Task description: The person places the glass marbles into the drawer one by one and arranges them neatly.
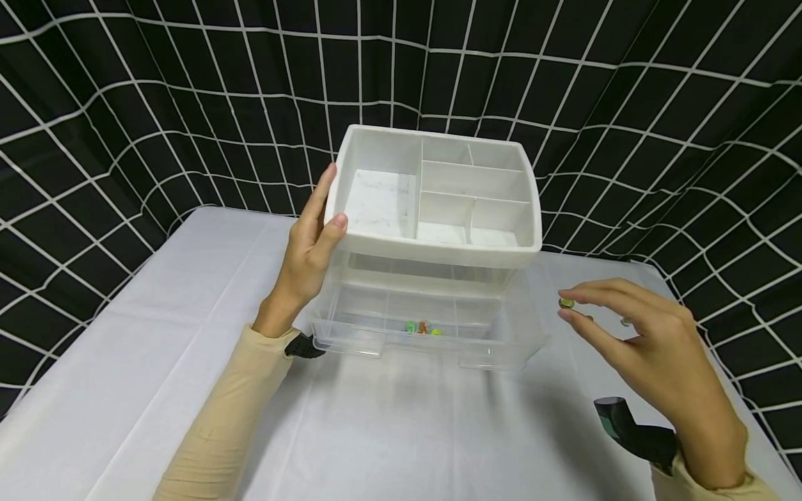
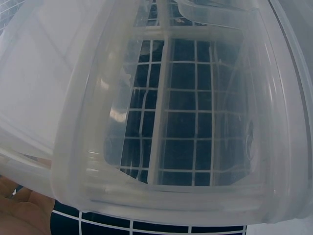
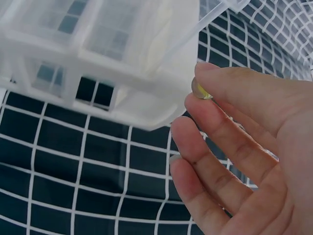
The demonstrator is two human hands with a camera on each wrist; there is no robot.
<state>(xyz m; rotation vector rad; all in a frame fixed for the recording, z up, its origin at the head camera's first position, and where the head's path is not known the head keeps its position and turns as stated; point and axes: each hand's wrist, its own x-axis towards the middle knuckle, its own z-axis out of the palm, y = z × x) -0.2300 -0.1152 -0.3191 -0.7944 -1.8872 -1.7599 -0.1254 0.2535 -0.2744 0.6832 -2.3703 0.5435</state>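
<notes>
A white plastic organizer box (image 1: 432,255) with a divided top tray stands tilted toward me on the table. My left hand (image 1: 307,254) grips its left side, thumb on the front rim and fingers along the outside. Below the tray, a clear drawer (image 1: 351,332) is pulled out, with a green marble (image 1: 410,326), an orange marble (image 1: 423,327) and a yellow marble (image 1: 436,332) in it. To the right of the box, my right hand (image 1: 651,348) pinches a clear and yellow-green marble (image 3: 199,89) between thumb and index finger. Another small glass marble (image 1: 626,321) shows beside that hand; whether it is held, I cannot tell.
A white cloth covers the table (image 1: 401,438). A black curtain with a white grid (image 1: 263,83) hangs behind and along both sides. The top tray's compartments hold nothing visible. Black wrist devices (image 1: 633,431) sit at both cuffs.
</notes>
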